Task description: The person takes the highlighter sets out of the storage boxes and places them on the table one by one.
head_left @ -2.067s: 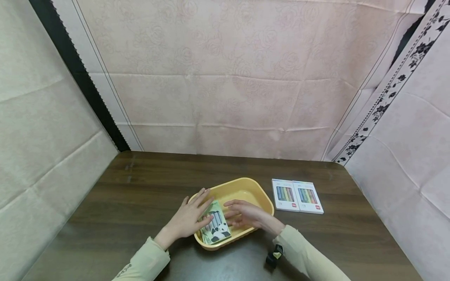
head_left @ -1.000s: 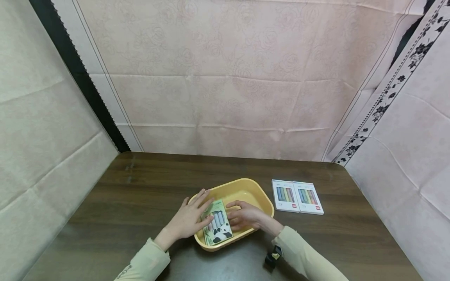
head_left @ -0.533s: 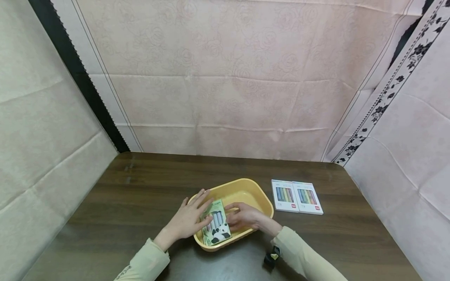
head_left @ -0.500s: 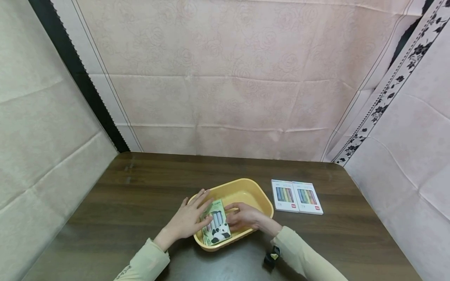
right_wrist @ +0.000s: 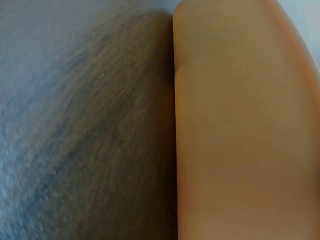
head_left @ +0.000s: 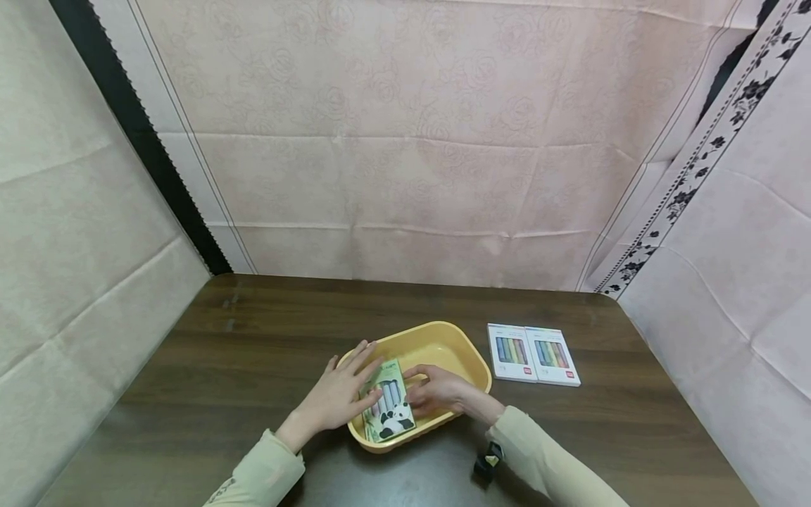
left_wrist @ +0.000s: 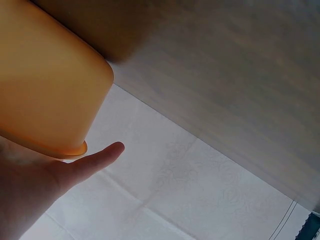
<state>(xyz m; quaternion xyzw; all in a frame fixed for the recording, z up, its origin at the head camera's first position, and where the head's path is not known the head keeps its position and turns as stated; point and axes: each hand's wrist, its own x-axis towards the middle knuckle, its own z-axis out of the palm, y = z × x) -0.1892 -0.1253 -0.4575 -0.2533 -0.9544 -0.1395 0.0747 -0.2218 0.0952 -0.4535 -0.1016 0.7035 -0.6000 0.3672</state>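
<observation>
A green box (head_left: 388, 401) with a panda and a row of coloured sticks printed on it lies in the left part of a yellow basket (head_left: 459, 345). My left hand (head_left: 338, 394) spreads over the basket's left rim, its fingers extended and its thumb across the box. More green shows along the box's left side; whether this is a second box I cannot tell. Inside the basket, my right hand (head_left: 440, 391) has bent fingers at the box's right edge, their tips partly hidden. The left wrist view shows the basket's outer wall (left_wrist: 50, 75) and one extended digit beyond its rim.
Two white boxes (head_left: 510, 353) with coloured sticks printed on them lie side by side to the right of the basket. The dark wooden table (head_left: 279, 317) is bounded by pale cloth (head_left: 412, 176) at the back and sides.
Over about two seconds, the green box has shifted slightly within the basket, and my right fingers have drawn in closer to its right edge. My left hand has stayed in place.
</observation>
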